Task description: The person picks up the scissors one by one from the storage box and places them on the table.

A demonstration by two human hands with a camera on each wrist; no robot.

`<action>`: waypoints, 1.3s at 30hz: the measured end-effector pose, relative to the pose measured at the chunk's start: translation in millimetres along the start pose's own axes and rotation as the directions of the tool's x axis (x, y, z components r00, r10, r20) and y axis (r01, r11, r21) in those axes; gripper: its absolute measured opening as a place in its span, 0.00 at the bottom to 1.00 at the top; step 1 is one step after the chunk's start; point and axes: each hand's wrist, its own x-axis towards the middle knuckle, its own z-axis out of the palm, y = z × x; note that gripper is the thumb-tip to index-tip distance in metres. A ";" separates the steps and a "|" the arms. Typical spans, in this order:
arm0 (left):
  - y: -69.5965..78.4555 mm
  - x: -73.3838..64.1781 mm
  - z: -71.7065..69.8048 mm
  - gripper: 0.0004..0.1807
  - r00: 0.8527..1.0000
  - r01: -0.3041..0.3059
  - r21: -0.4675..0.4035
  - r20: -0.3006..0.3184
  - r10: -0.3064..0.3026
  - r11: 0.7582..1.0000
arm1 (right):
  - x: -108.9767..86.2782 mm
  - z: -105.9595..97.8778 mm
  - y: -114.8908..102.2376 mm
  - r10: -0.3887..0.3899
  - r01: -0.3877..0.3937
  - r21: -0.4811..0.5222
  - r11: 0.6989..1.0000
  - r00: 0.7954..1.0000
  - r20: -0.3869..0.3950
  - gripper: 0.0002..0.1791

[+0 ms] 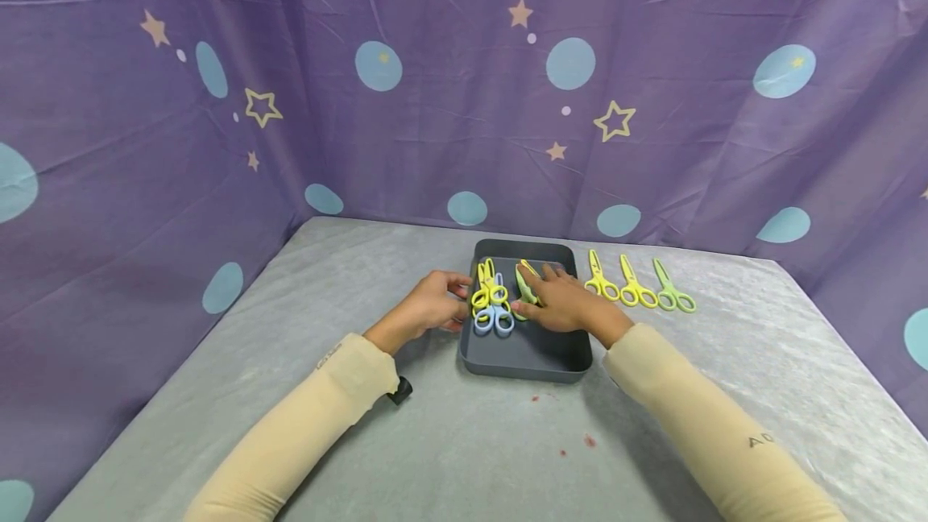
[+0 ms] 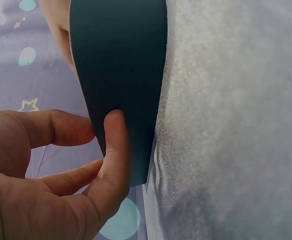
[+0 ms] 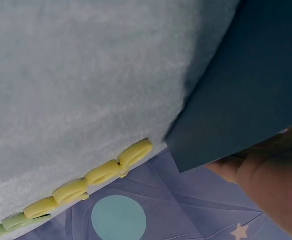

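Note:
A dark grey rectangular tray (image 1: pixel 525 349) holds several small scissors. At its left wall my left hand (image 1: pixel 435 302) grips the edge, with one fingertip against the outer face and others at the rim (image 2: pixel 88 107). Inside on the left lie yellow scissors (image 1: pixel 482 271) overlapping light blue scissors (image 1: pixel 495 319). My right hand (image 1: pixel 561 300) reaches over the right wall into the tray, fingers extended and spread above green scissors (image 1: pixel 523 290) and yellow scissors (image 1: pixel 530 267), partly covering both. The tray wall hides most of this hand in the right wrist view.
Right of the tray, yellow scissors (image 1: pixel 596 272), more yellow scissors (image 1: pixel 635 284) and green scissors (image 1: pixel 672 288) lie in a row on the grey cloth (image 1: pixel 435 441). A purple patterned curtain (image 1: pixel 464 103) rises behind and at the sides.

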 end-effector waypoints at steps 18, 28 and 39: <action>2.3 -1.0 0.9 0.37 1.000 0.008 0.007 -0.016 -0.008 1.000 | 5.6 5.9 -7.9 0.006 -0.007 0.005 1.000 0.992 0.124 0.40; 0.8 -0.5 0.5 0.37 1.000 0.013 -0.018 -0.011 -0.013 1.000 | 7.8 1.2 -10.5 -0.050 0.041 0.068 0.997 0.990 0.135 0.32; 2.1 -0.9 -0.2 0.37 1.000 0.016 -0.028 -0.002 -0.016 0.999 | 13.0 -7.2 -6.4 -0.122 0.118 0.052 0.992 0.990 0.068 0.27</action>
